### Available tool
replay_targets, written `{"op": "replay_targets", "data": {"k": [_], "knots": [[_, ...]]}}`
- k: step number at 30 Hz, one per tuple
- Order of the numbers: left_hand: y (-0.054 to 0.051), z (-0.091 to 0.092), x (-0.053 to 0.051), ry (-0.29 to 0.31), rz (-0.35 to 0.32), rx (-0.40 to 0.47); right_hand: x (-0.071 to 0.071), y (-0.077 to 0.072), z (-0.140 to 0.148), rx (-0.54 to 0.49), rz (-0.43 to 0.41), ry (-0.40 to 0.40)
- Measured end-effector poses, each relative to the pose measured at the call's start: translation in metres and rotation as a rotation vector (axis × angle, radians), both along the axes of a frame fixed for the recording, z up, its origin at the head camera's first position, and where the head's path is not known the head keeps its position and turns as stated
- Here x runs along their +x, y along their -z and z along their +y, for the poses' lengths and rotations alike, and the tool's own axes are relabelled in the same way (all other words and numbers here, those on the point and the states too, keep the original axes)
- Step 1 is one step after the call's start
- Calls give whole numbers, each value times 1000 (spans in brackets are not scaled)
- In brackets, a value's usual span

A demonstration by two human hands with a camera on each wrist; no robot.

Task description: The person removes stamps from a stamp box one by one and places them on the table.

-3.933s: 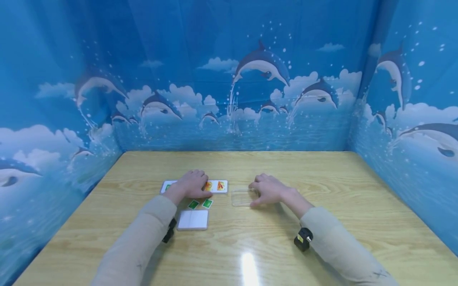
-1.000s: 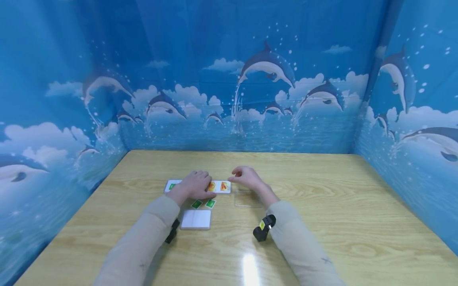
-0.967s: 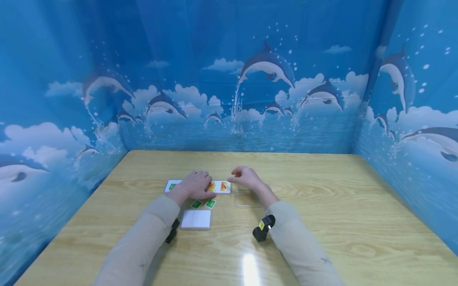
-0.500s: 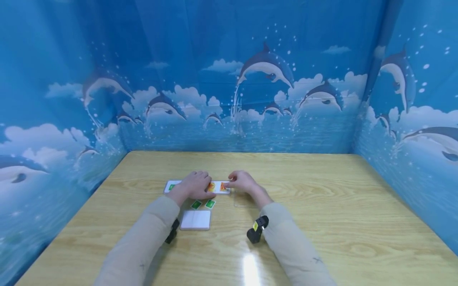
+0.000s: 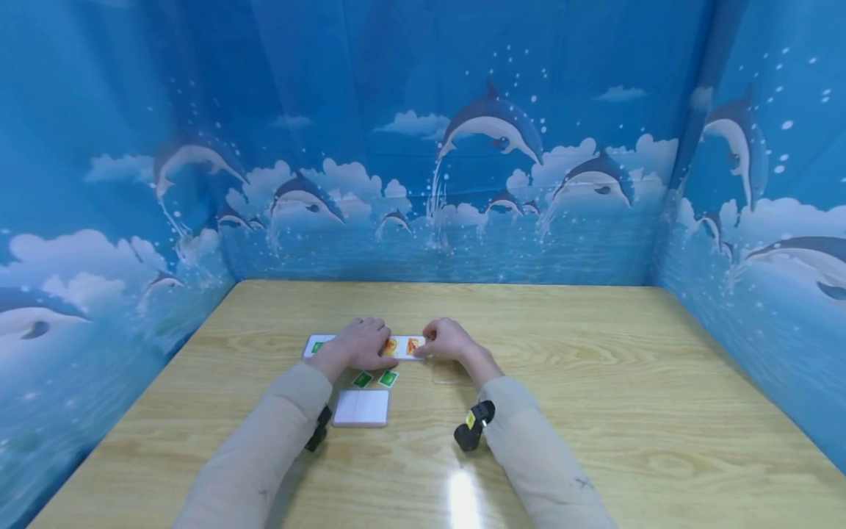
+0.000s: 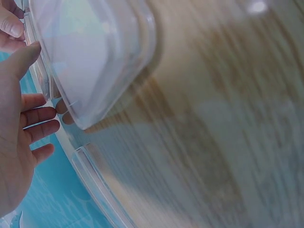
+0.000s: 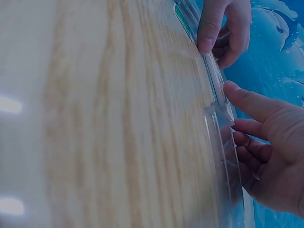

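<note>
A long white tray (image 5: 401, 346) with small picture cards lies across the table. The left hand (image 5: 360, 344) lies over its middle, thumb at the near edge and fingers at the far side, covering part of it. At the tray's right end, the right hand (image 5: 451, 342) grips with thumb and index finger beside an orange picture (image 5: 413, 346). In the right wrist view, the right hand's thumb (image 7: 247, 100) touches the tray edge (image 7: 215, 78). Two green cards (image 5: 362, 379) (image 5: 388, 378) lie just in front of the tray.
A square white box (image 5: 360, 408) lies nearest the body, in front of the green cards. A clear plastic case (image 5: 448, 374) lies flat below the right hand, partly covered by it. Dolphin-printed blue curtains (image 5: 396, 250) stand around the table (image 5: 595, 367).
The right hand has moved left from the clear case to the tray's right end, and its fingertips now touch there. The left hand stays in place on the tray.
</note>
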State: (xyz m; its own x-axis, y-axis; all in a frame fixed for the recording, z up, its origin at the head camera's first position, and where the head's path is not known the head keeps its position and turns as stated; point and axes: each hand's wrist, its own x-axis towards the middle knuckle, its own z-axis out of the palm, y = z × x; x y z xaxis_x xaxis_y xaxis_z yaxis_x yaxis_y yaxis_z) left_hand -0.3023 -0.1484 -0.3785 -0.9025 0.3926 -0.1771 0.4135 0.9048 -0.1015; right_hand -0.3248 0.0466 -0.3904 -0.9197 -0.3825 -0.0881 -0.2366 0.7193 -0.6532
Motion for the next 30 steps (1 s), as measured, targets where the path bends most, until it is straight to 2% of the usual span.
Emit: {"op": "replay_targets", "data": {"k": [7, 14, 21, 30], "knots": [[0, 0, 0, 4, 2, -9, -1, 1, -1, 18, 25, -11], [-1, 0, 0, 11, 10, -10, -1, -1, -1, 14, 5, 0], [-1, 1, 0, 13, 11, -3, -1, -1, -1, 22, 48, -24], [0, 0, -1, 9, 13, 2, -2, -1, 0, 25, 62, -8]]}}
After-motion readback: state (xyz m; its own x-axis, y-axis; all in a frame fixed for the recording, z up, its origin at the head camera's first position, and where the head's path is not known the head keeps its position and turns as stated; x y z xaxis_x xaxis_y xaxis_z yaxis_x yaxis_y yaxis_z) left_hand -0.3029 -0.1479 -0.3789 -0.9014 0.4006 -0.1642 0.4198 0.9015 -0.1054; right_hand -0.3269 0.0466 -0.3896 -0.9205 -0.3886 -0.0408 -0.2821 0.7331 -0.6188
